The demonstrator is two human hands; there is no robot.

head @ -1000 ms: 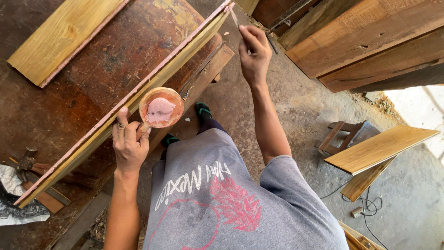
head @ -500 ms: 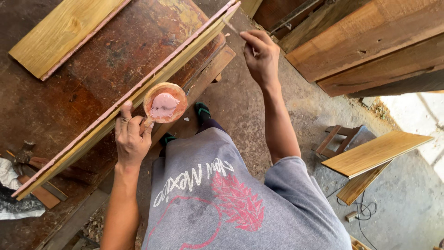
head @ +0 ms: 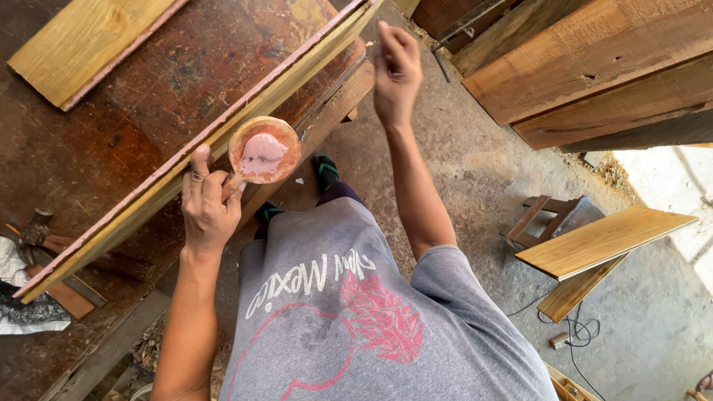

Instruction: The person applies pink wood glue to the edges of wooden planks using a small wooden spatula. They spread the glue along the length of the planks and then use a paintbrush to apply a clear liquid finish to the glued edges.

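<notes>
Head view, left hand: we find the left hand (head: 206,212) clamped on a small round board (head: 264,151), fingers wrapped about its short handle, thumb up alongside.
Head view, load: we note a dab of pink putty (head: 261,153) sitting in the middle of the round board, which is held roughly level just beside the long plank.
Head view, right hand: we see the right hand (head: 397,68) raised near the far end of the long plank (head: 215,141), fingers drawn together; we cannot tell whether they pinch a tool, as the hand is blurred.
Head view, workpiece: we record the long plank lying on edge across a stained workbench (head: 111,126), pink filler along its upper edge.
Handling, round board: we judge it light and stiff; the handle is the clean hold, and tilting would likely let the soft, sticky putty slide.
Handling, plank: we judge it rigid, narrow and prone to tip; best steadied by its bare faces, away from the wet edge.
</notes>
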